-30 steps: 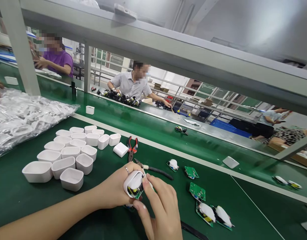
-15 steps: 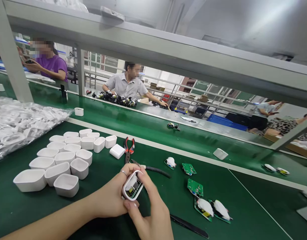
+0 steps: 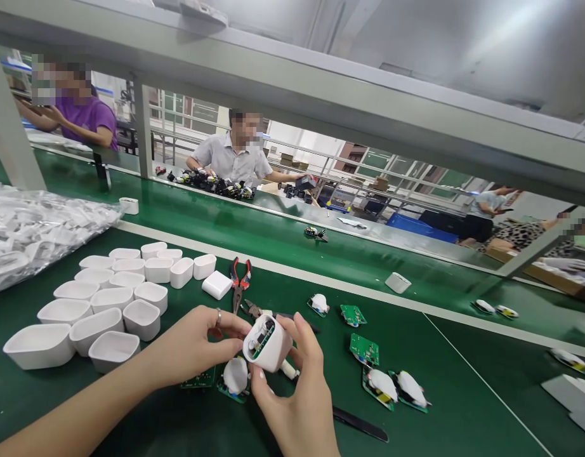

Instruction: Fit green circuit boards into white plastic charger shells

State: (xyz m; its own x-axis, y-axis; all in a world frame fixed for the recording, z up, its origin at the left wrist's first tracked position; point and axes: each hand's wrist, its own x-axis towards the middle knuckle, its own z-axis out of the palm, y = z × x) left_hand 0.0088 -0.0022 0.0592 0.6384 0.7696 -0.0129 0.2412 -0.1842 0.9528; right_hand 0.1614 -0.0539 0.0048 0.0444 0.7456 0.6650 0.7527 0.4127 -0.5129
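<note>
Holding a white plastic casing (image 3: 268,343) between them, the left hand (image 3: 192,343) and right hand (image 3: 297,393) grip its sides.

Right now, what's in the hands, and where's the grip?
A white plastic housing with a green circuit board inside: the left hand grips its left side, the right hand its right side.

1. Bright, even indoor light; glare streaks the ceiling (image 3: 506,38) above the beam (image 3: 273,82).
2. A soft sheen lies on the belt (image 3: 283,219) below the beam.
3. Wide-angle distortion tilts and bends lines toward the edges.
4. Mosaic patches (image 3: 61,79) blur heads beyond the beam; nearby detail stays sharp.
</note>
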